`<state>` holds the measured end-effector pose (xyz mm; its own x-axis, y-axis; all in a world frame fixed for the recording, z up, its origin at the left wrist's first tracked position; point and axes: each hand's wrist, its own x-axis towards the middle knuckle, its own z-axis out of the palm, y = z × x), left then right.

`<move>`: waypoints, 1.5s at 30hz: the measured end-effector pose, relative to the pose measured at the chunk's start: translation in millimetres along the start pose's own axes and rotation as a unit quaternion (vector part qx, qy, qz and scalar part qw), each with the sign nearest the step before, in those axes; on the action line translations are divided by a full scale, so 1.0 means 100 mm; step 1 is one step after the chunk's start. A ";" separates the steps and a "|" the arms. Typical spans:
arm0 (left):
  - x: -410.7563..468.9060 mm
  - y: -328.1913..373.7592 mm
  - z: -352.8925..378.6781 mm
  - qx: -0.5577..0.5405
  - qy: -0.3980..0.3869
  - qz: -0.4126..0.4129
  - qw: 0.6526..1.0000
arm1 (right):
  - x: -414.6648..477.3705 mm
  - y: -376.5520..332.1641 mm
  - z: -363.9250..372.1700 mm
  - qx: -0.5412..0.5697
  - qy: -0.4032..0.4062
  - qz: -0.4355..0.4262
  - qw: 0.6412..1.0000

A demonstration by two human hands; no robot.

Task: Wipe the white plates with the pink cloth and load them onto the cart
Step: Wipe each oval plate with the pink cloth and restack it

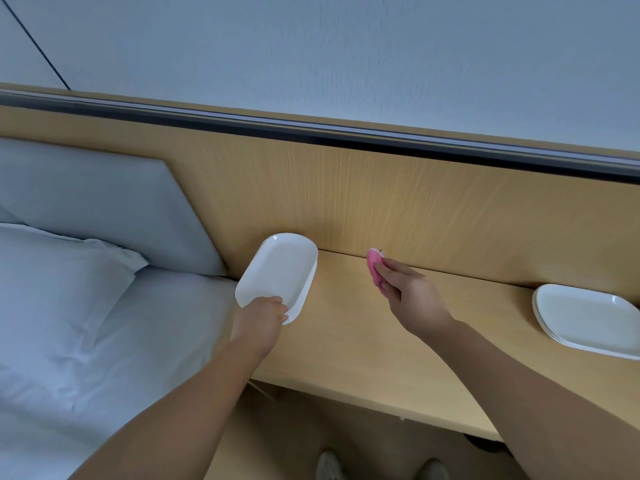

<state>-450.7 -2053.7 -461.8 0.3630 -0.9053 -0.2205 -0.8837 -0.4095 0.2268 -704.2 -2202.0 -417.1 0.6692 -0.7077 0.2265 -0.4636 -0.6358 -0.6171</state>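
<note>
Over at 9 o'clock on the wooden surface (363,358), right beside the bed (104,341), sits the stack of oval white plates (307,291). The left grip (261,315) has its fingers curled over the near end of the top plate (277,268), so I'd guess that one is about to be lifted for wiping. The right grip (412,292) hovers around 12 o'clock, near the back panel (415,202), pinching the pink cloth (374,268) in a bunch between thumb and fingers, not touching any plate yet. My take on doing this bit well: peel off just the top plate, since they nest tight and the one below may want to come along. Tilt it toward the cloth and keep fingers on the rim, out of the well, so you aren't printing what you wipe. That stack sits close to the surface's left edge, so lift up rather than drag sideways. Spread the cloth flatter too, a wad only cleans a stripe. As for what's in stuff: the top oval plate shows a bare well, no food or marks I can make out. Same goes for the second stack of squarer white plates (588,320) over at 3 o'clock, well apart from both hands. The lower plates are hidden, and the cart isn't in view at all.
</note>
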 end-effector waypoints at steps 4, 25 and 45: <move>0.04 0.02 0.00 0.025 -0.015 0.009 1.000 | -0.03 0.01 -0.04 0.001 0.006 0.010 1.000; 0.63 2.95 0.32 -0.038 -0.022 0.212 0.976 | -1.39 1.45 -1.59 -0.016 0.160 0.147 0.976; 1.09 4.91 1.29 -0.108 -0.078 0.114 0.985 | -2.10 3.06 -2.37 0.015 0.155 0.179 0.971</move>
<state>-882.7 -2339.2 -496.7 0.0981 -0.9552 -0.2792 -0.8478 -0.2271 0.4791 -1124.0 -2320.5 -474.9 0.2583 -0.9437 0.2069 -0.6148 -0.3257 -0.7183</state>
